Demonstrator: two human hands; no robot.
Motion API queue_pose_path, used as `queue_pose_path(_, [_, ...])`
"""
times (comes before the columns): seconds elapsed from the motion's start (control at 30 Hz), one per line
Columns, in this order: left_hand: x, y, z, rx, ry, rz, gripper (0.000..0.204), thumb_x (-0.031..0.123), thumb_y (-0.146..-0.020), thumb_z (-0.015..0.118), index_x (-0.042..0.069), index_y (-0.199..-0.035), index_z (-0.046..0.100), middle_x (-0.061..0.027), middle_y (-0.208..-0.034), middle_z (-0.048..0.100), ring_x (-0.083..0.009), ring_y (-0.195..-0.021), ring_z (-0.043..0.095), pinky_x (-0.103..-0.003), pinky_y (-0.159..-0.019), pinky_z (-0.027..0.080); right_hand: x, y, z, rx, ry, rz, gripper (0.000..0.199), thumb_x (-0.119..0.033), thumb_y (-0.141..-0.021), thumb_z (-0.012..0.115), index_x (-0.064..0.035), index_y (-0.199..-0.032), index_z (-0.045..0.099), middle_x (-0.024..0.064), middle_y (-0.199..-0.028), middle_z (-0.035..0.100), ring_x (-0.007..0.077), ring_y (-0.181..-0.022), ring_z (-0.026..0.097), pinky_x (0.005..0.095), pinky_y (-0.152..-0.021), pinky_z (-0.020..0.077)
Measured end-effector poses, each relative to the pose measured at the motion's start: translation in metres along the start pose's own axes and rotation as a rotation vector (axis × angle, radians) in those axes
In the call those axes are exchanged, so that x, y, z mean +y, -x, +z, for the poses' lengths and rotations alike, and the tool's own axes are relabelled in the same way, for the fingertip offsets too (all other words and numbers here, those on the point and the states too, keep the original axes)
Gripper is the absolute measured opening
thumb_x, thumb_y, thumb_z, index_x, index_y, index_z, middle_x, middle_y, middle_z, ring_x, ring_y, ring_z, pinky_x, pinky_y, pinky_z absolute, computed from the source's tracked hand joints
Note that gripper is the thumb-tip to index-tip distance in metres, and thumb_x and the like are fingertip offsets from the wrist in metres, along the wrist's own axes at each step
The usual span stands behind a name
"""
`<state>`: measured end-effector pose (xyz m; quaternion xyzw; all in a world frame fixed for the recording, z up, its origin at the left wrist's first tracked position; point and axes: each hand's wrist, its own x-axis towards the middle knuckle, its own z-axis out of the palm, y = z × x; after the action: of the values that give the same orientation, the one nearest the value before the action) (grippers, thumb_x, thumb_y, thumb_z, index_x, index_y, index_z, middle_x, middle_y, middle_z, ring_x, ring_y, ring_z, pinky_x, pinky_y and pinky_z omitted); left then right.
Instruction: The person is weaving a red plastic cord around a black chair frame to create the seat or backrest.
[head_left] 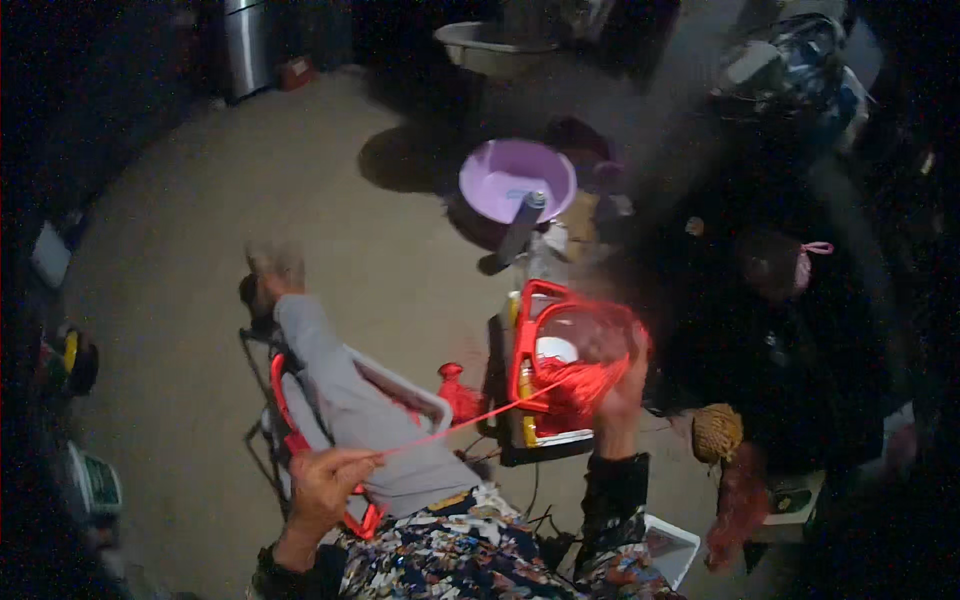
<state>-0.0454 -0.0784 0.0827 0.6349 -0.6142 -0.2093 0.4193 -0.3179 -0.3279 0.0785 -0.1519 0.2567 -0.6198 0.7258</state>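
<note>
My left hand (325, 488) is closed in a pinch on one end of a thin red cord (470, 422), low on the left beside my grey-trousered leg. The cord runs taut up and right to a bundle of red strands (575, 388). At that bundle's right side, my right hand (624, 388) grips the strands, its fingers partly smeared by motion. Behind the bundle stands a red plastic frame (528, 345) with rounded openings, over a box-like thing with yellow and white edges. A small red tassel-like bunch (455, 392) lies between my hands.
Beyond the work stands a purple basin (515, 150) on the floor, with a dark cylinder (522, 225) before it. My leg (340, 370) stretches forward on the left, near a grey plastic frame (400, 385). A woven tan ball-shaped thing (717, 432) sits at right. A pale tub (490, 50) stands farther back.
</note>
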Motion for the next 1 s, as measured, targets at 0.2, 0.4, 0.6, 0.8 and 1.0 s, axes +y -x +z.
queue_pose_path(0.2, [-0.018, -0.007, -0.014, 0.162, 0.718, -0.426, 0.015, 0.009, -0.084, 0.056, -0.004, -0.09, 0.062, -0.0009, -0.059, 0.051, -0.0083, -0.044, 0.043, -0.023, -0.042, 0.034, 0.016, -0.081, -0.106, 0.012, -0.026, 0.078, 0.011, -0.019, -0.085, 0.058, -0.0095, -0.08, 0.055, 0.0002, -0.069, 0.057, 0.0149, -0.061, 0.054, 0.0313, -0.062, 0.0464])
queue_pose_path(0.4, [-0.025, -0.012, -0.049, 0.404, 1.109, -0.446, 0.019, 0.019, -0.09, 0.052, 0.0, -0.087, 0.056, -0.0003, -0.051, 0.037, -0.013, -0.051, 0.041, -0.028, -0.052, 0.036, 0.042, -0.077, -0.09, 0.042, -0.03, 0.15, 0.023, -0.021, -0.084, 0.06, -0.0106, -0.067, 0.047, 0.0001, -0.059, 0.049, 0.0117, -0.056, 0.048, 0.0253, -0.055, 0.0436])
queue_pose_path(0.6, [-0.06, -0.006, -0.057, 0.688, 1.125, -0.594, 0.017, 0.019, -0.091, 0.052, 0.002, -0.091, 0.052, -0.0011, -0.058, 0.042, -0.0151, -0.059, 0.045, -0.03, -0.065, 0.041, 0.095, 0.014, 0.02, -0.377, 0.781, 0.417, 0.02, -0.026, -0.08, 0.065, -0.0088, -0.083, 0.055, 0.0032, -0.072, 0.057, 0.013, -0.055, 0.053, 0.0255, -0.06, 0.0469])
queue_pose_path(0.8, [-0.075, 0.023, -0.061, 0.767, 1.128, -0.717, 0.023, 0.016, -0.088, 0.056, -0.002, -0.102, 0.053, -0.0018, -0.059, 0.043, -0.016, -0.06, 0.05, -0.027, -0.063, 0.043, 0.178, 0.068, 0.069, -1.45, 1.309, 0.265, 0.036, -0.02, -0.073, 0.069, -0.0004, -0.101, 0.055, 0.0169, -0.089, 0.059, 0.0296, -0.078, 0.059, 0.0366, -0.073, 0.0471])
queue_pose_path(1.0, [-0.082, 0.037, -0.065, 0.812, 0.994, -0.704, 0.024, 0.017, -0.088, 0.056, -0.003, -0.099, 0.053, -0.0029, -0.055, 0.042, -0.0166, -0.056, 0.047, -0.03, -0.061, 0.042, 0.256, 0.066, 0.053, -1.563, 1.629, -0.093, 0.027, -0.022, -0.077, 0.061, -0.0004, -0.091, 0.054, 0.0215, -0.071, 0.057, 0.0424, -0.072, 0.055, 0.049, -0.063, 0.0407])
